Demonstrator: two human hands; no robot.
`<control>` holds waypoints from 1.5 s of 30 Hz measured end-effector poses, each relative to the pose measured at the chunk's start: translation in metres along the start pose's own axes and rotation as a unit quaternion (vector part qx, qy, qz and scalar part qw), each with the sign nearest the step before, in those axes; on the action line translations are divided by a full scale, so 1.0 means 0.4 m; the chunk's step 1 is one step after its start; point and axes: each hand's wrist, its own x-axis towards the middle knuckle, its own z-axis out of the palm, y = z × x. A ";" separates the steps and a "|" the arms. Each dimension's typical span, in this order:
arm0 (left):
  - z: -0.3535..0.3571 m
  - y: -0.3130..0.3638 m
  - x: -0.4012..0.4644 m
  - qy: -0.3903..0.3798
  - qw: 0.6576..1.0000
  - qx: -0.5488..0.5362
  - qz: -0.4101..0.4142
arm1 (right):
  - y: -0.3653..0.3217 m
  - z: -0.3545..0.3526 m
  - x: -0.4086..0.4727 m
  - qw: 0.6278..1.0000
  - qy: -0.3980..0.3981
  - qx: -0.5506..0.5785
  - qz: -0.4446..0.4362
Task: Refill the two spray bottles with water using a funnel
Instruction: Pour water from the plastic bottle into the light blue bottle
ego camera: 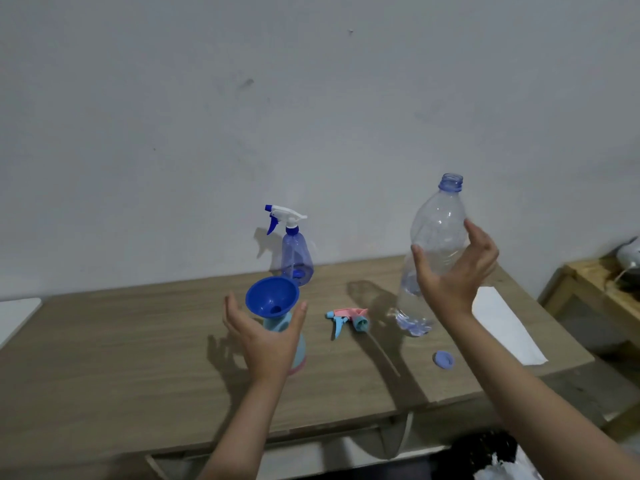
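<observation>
A light-blue spray bottle (297, 344) with a pink base stands near the table's middle, and a blue funnel (272, 296) sits in its neck. My left hand (266, 341) is spread just in front of it, fingers straight, thumb and fingers either side without gripping. Its pink-and-blue spray head (348, 318) lies on the table to the right. A clear water bottle (436, 237), uncapped and nearly empty, stands on the table. My right hand (453, 275) is spread around its middle with fingers extended. A purple spray bottle (297, 259) with its trigger head on stands at the back.
The water bottle's blue cap (444, 359) lies near the wooden table's (138, 358) front right. A white paper (505, 323) lies at the right end. A white board (17, 317) is at the far left, a wooden stand (595, 289) at the far right.
</observation>
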 end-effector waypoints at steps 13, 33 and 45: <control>-0.006 0.028 0.004 -0.018 0.998 0.055 -0.025 | 0.038 0.048 0.091 0.991 -0.117 0.062 -0.013; -0.017 0.009 0.032 -0.103 0.993 -0.043 -0.039 | -0.254 0.017 0.042 0.883 -0.415 0.087 -0.200; -0.048 0.000 0.033 -0.174 0.984 -0.042 -0.022 | -0.279 -0.012 -0.011 0.781 -0.573 -0.034 -0.247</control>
